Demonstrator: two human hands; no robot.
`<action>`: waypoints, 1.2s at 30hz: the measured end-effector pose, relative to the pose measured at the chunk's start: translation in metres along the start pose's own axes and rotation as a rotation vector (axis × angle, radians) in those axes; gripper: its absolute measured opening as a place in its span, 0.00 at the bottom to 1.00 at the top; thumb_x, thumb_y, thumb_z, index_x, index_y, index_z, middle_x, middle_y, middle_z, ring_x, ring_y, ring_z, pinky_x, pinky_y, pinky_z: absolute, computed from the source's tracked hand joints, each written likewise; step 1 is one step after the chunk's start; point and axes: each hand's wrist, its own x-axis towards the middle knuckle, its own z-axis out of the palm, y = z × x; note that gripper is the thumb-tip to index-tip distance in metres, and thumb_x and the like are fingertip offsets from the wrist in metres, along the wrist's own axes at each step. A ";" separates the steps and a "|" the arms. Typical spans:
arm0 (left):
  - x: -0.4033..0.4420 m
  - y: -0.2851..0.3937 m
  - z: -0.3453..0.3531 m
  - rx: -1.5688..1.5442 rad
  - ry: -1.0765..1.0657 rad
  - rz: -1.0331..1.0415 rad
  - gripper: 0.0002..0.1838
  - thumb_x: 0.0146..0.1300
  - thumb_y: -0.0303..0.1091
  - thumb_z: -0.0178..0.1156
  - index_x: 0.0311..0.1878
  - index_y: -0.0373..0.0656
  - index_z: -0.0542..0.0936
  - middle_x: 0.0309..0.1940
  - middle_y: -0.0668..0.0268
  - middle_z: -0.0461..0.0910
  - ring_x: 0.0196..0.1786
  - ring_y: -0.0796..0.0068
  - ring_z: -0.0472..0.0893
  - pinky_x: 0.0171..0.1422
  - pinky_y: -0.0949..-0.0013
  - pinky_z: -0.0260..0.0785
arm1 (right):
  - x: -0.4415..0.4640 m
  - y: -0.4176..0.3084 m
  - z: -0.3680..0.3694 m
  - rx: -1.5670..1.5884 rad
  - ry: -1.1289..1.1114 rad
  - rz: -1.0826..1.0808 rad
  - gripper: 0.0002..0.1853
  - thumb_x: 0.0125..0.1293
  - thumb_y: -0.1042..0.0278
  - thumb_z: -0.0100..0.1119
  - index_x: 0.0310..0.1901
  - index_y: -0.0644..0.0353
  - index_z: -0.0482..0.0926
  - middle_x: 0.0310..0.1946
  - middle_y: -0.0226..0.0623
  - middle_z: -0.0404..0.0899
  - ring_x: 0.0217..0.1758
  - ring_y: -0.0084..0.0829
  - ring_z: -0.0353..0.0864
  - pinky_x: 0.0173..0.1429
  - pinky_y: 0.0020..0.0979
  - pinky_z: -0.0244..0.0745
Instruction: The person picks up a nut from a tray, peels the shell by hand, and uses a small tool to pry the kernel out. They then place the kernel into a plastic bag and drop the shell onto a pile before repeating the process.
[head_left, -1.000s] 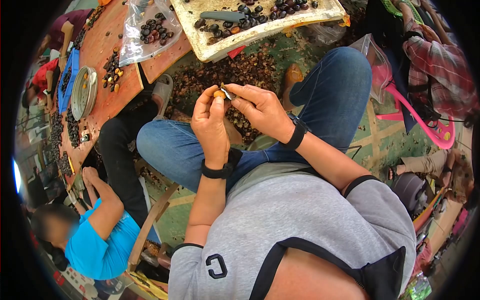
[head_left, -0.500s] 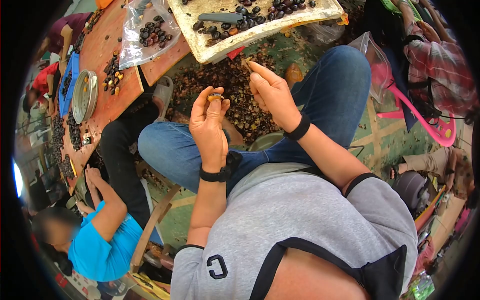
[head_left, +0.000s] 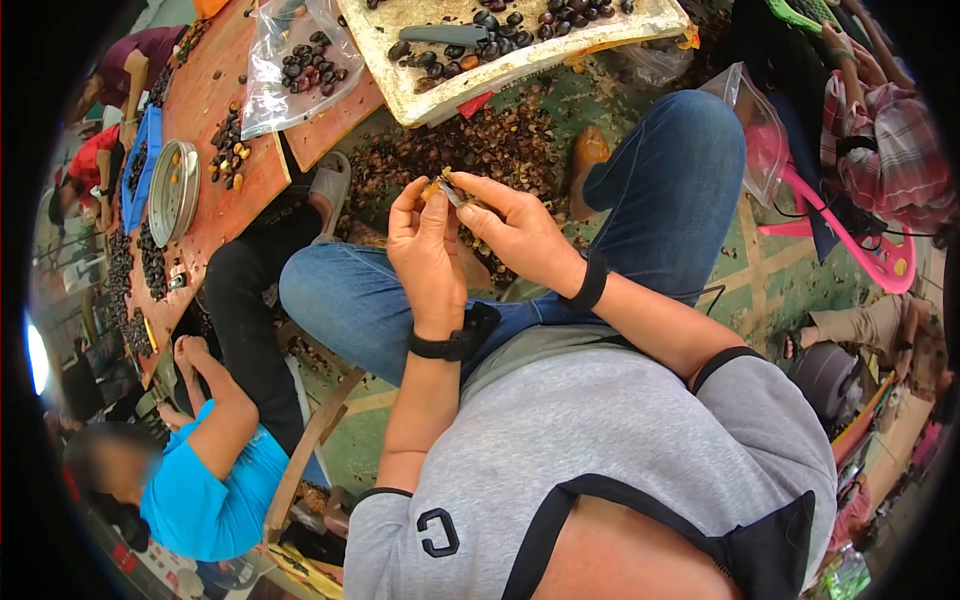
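My left hand (head_left: 428, 255) is closed, pinching a small dark-shelled seed with yellow flesh (head_left: 431, 190) between thumb and fingers. My right hand (head_left: 520, 228) meets it from the right, its thumb and forefinger closed on a small grey metal blade (head_left: 452, 194) whose handle is hidden by the fingers. The blade touches the seed, and a yellowish scrap shows at the contact. Both hands are above my lap, between my knees. Beyond them stands a white foam box lid (head_left: 415, 95) carrying dark glossy seeds (head_left: 500, 42) and a grey knife handle (head_left: 443, 35).
Shell scraps (head_left: 480, 140) cover the floor ahead. At left is a wooden table (head_left: 265, 175) with a clear bag of seeds (head_left: 310, 65), a metal bowl (head_left: 173, 195) and a blue tray (head_left: 143, 165). A person in blue (head_left: 205, 500) sits at left; a pink stool (head_left: 850, 235) stands right.
My right hand has come down and left, bringing the blade from apart to against the seed. My left hand has shifted slightly and still holds the seed.
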 end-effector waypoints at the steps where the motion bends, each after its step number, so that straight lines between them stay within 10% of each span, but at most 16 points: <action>1: -0.001 -0.001 0.001 0.000 -0.001 -0.001 0.14 0.68 0.25 0.58 0.56 0.37 0.74 0.41 0.67 0.77 0.44 0.79 0.79 0.49 0.76 0.77 | -0.001 0.000 0.002 0.023 0.041 -0.010 0.23 0.71 0.69 0.54 0.66 0.64 0.69 0.43 0.29 0.80 0.39 0.16 0.73 0.43 0.22 0.72; 36: 0.005 0.001 0.001 -0.066 -0.043 -0.045 0.12 0.69 0.27 0.58 0.54 0.38 0.75 0.43 0.66 0.78 0.44 0.77 0.80 0.51 0.74 0.77 | 0.004 0.001 -0.009 -0.029 0.007 -0.125 0.23 0.69 0.68 0.54 0.64 0.64 0.71 0.49 0.45 0.83 0.49 0.28 0.83 0.52 0.28 0.77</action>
